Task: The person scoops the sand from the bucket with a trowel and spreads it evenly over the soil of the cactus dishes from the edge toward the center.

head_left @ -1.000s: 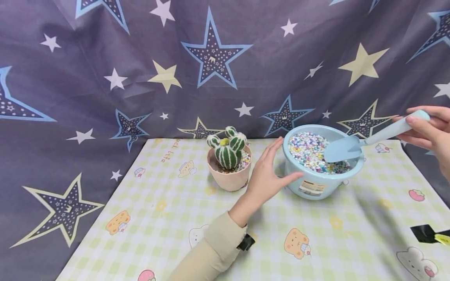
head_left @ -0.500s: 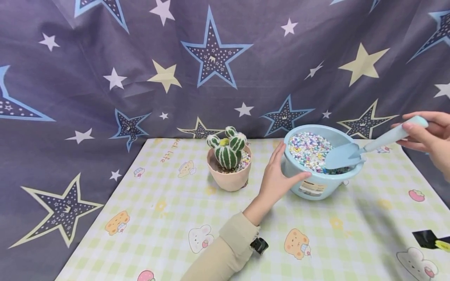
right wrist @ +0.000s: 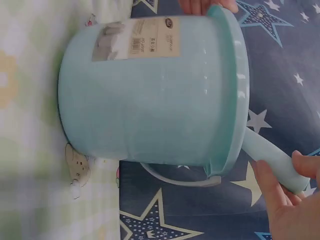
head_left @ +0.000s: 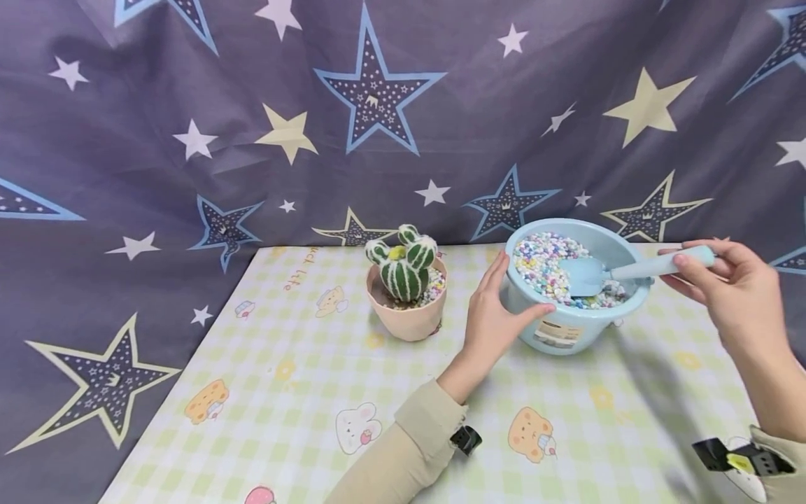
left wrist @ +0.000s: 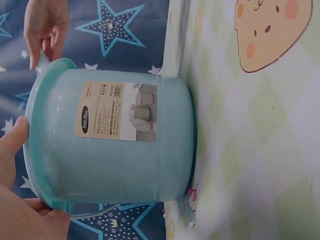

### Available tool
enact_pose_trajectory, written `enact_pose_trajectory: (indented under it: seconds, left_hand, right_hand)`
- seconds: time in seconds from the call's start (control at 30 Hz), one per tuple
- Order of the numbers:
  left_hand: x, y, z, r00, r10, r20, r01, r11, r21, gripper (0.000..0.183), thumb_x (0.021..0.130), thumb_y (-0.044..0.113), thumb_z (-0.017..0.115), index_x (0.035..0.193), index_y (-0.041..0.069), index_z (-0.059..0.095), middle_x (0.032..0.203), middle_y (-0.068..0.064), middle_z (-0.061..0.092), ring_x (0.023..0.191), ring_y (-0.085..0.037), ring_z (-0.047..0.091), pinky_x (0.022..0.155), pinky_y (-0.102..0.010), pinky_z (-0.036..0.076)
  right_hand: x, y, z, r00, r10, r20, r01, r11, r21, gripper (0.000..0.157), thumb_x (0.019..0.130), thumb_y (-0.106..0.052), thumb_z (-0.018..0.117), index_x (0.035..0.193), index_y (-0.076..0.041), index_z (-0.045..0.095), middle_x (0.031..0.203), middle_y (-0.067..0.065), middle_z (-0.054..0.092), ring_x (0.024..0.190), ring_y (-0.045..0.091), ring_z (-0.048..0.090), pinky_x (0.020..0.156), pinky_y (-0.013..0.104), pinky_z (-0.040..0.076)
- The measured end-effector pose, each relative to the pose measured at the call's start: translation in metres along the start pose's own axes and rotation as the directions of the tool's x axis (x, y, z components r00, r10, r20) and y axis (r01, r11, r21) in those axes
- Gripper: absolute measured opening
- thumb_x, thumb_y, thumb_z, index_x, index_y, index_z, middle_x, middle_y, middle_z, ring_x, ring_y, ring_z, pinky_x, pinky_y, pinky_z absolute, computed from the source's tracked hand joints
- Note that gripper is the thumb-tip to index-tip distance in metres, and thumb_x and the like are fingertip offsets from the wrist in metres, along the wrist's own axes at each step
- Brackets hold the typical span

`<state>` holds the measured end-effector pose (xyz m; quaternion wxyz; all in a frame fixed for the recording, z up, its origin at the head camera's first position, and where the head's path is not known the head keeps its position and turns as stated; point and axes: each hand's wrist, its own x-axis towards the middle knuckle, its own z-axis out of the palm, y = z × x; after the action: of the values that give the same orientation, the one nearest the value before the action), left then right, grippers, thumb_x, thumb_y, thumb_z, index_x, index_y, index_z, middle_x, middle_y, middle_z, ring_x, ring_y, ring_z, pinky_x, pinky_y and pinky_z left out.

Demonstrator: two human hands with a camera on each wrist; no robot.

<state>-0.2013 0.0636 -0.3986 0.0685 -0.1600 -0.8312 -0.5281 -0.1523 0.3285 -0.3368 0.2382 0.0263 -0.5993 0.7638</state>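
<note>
- The light-blue scoop [head_left: 637,269] is lying blade-down on the mixed pebbles [head_left: 544,255] inside the bucket [head_left: 595,334], its handle passing over the bucket's right rim.
- The bucket is standing upright near the far edge of the bench [head_left: 283,448], toward the far right corner.
- Checked cloth is stretching from the bucket's base to the near edge, a long span; the strip behind, toward the far edge, is looking narrow.
- The right hand [head_left: 737,283] is reaching in from the right edge and pinching the end of the scoop's handle between thumb and fingers.
- The left hand [head_left: 494,318] is spreading wide at the bucket's rim: straight fingers are touching the left side, and the thumb is resting apart from them on the near side.
- A peach pot [head_left: 409,322] with a striped cactus [head_left: 406,280] is standing left of the bucket, near the far edge, a gap of cloth separating them.
- A star-patterned curtain [head_left: 453,140] is hanging behind the far edge.
</note>
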Motion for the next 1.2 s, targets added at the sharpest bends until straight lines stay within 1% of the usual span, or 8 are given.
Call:
enact_pose_trajectory:
  seconds: [0.17, 0.33, 0.47, 0.67, 0.73, 0.83, 1.03, 1.2]
  left_hand:
    - [0.001, 0.0, -0.001, 1.0, 0.007, -0.009, -0.008, 1.0, -0.008, 0.097, 0.074, 0.042, 0.087, 0.154, 0.015, 0.038, 0.162, 0.01, 0.032, 0.149, -0.013, 0.034, 0.123, -0.036, 0.031]
    - [0.0, 0.0, -0.001, 1.0, 0.003, -0.013, -0.003, 1.0, -0.003, 0.097, 0.073, 0.042, 0.087, 0.153, 0.015, 0.04, 0.162, 0.01, 0.033, 0.148, -0.013, 0.035, 0.122, -0.034, 0.032]
    - [0.0, 0.0, -0.001, 1.0, 0.01, -0.011, -0.01, 1.0, 0.002, 0.097, 0.073, 0.042, 0.088, 0.153, 0.015, 0.04, 0.162, 0.01, 0.033, 0.148, -0.013, 0.035, 0.122, -0.034, 0.033]
    - [0.001, 0.001, -0.001, 1.0, 0.019, -0.014, -0.019, 1.0, 0.011, 0.097, 0.073, 0.042, 0.088, 0.153, 0.015, 0.04, 0.162, 0.008, 0.034, 0.148, -0.013, 0.035, 0.122, -0.035, 0.033]
    - [0.001, 0.001, -0.001, 1.0, 0.021, -0.014, -0.02, 1.0, 0.02, 0.097, 0.073, 0.042, 0.088, 0.153, 0.014, 0.04, 0.162, 0.007, 0.034, 0.148, -0.013, 0.035, 0.122, -0.035, 0.033]
    - [0.001, 0.002, -0.003, 1.0, 0.018, -0.002, -0.018, 0.999, 0.033, 0.098, 0.074, 0.044, 0.087, 0.154, 0.015, 0.039, 0.163, 0.006, 0.033, 0.149, -0.014, 0.035, 0.122, -0.037, 0.033]
    - [0.001, 0.002, -0.005, 1.0, 0.01, 0.012, -0.011, 0.999, 0.048, 0.096, 0.075, 0.047, 0.085, 0.154, 0.017, 0.039, 0.163, 0.01, 0.031, 0.148, -0.015, 0.036, 0.121, -0.039, 0.035]
    - [0.001, 0.002, -0.006, 1.0, -0.002, 0.018, 0.001, 0.999, 0.047, 0.096, 0.075, 0.047, 0.085, 0.154, 0.018, 0.038, 0.162, 0.011, 0.031, 0.148, -0.014, 0.036, 0.121, -0.039, 0.034]
  right_hand:
    - [0.011, 0.002, 0.004, 0.998, 0.059, 0.004, -0.059, 0.996, -0.06, 0.016, 0.088, -0.001, 0.07, 0.102, -0.007, 0.067, 0.088, -0.006, 0.078, 0.081, 0.003, 0.075, 0.07, 0.016, 0.059]
    - [0.028, 0.008, -0.001, 0.99, 0.128, 0.055, -0.124, 0.99, -0.07, 0.015, 0.089, -0.004, 0.07, 0.103, -0.008, 0.066, 0.088, -0.006, 0.078, 0.079, 0.004, 0.075, 0.07, 0.017, 0.06]
    - [0.041, 0.013, -0.006, 0.976, 0.189, 0.104, -0.183, 0.981, -0.066, 0.013, 0.091, -0.004, 0.069, 0.102, -0.009, 0.066, 0.086, -0.004, 0.078, 0.077, 0.006, 0.075, 0.07, 0.018, 0.06]
    - [0.059, 0.017, -0.004, 0.958, 0.213, 0.19, -0.205, 0.977, -0.059, 0.012, 0.092, -0.004, 0.068, 0.104, -0.007, 0.067, 0.09, -0.001, 0.079, 0.083, 0.008, 0.076, 0.071, 0.021, 0.061]
    - [0.061, 0.018, -0.004, 0.955, 0.224, 0.196, -0.215, 0.974, -0.067, 0.014, 0.091, -0.006, 0.069, 0.105, -0.007, 0.067, 0.091, -0.001, 0.079, 0.083, 0.008, 0.076, 0.072, 0.022, 0.061]
    - [0.059, 0.02, -0.007, 0.954, 0.226, 0.199, -0.224, 0.974, -0.03, 0.013, 0.092, -0.004, 0.067, 0.105, -0.007, 0.066, 0.091, 0.001, 0.079, 0.083, 0.01, 0.076, 0.072, 0.022, 0.061]
    - [0.046, 0.024, -0.013, 0.961, 0.227, 0.16, -0.254, 0.952, 0.173, 0.015, 0.095, 0.008, 0.057, 0.102, -0.002, 0.067, 0.09, 0.009, 0.079, 0.081, 0.017, 0.077, 0.071, 0.028, 0.063]
    - [0.04, 0.022, -0.02, 0.953, 0.28, 0.114, -0.3, 0.926, 0.231, 0.011, 0.095, 0.004, 0.06, 0.101, -0.002, 0.067, 0.089, 0.01, 0.079, 0.08, 0.019, 0.077, 0.07, 0.03, 0.063]
